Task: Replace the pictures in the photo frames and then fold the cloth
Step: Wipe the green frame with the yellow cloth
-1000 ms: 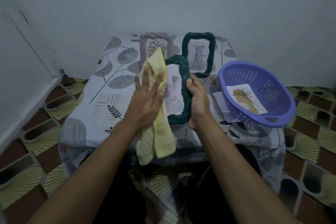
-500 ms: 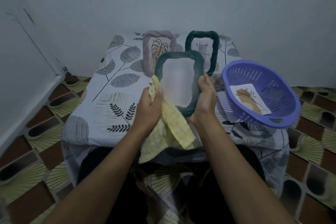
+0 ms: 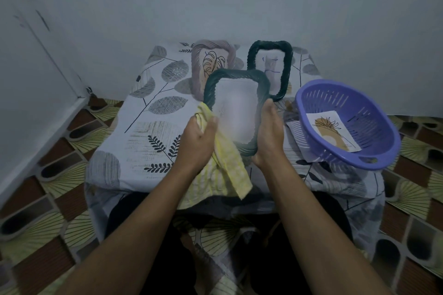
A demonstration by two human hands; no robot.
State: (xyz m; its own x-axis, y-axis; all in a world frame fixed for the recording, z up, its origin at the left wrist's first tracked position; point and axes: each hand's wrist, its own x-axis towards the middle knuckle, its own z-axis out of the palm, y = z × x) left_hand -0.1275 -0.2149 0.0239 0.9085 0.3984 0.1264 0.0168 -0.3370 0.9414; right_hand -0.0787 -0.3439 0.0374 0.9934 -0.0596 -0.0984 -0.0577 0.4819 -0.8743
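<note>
A dark green photo frame [image 3: 212, 85] is held upright over the table, its glass facing me and showing only glare. My right hand [image 3: 268, 136] grips its right edge and lower corner. My left hand [image 3: 197, 142] holds a yellow checked cloth [image 3: 230, 170] against the frame's lower left edge; the cloth hangs down past the table's front edge. Behind stand a mauve frame [image 3: 199, 64] with a leaf drawing and a second dark green frame [image 3: 286, 67] with a faint picture.
A purple plastic basket [image 3: 374, 163] sits at the right of the table with a printed picture [image 3: 333, 133] inside and more paper [image 3: 293, 127] under it. The low table [image 3: 134, 146] has a leaf-print cover and stands against a white wall. Patterned floor tiles surround it.
The green frame has turned from edge-on to face me and sits upright. My left hand with the cloth has dropped from the frame's front to its lower left edge.
</note>
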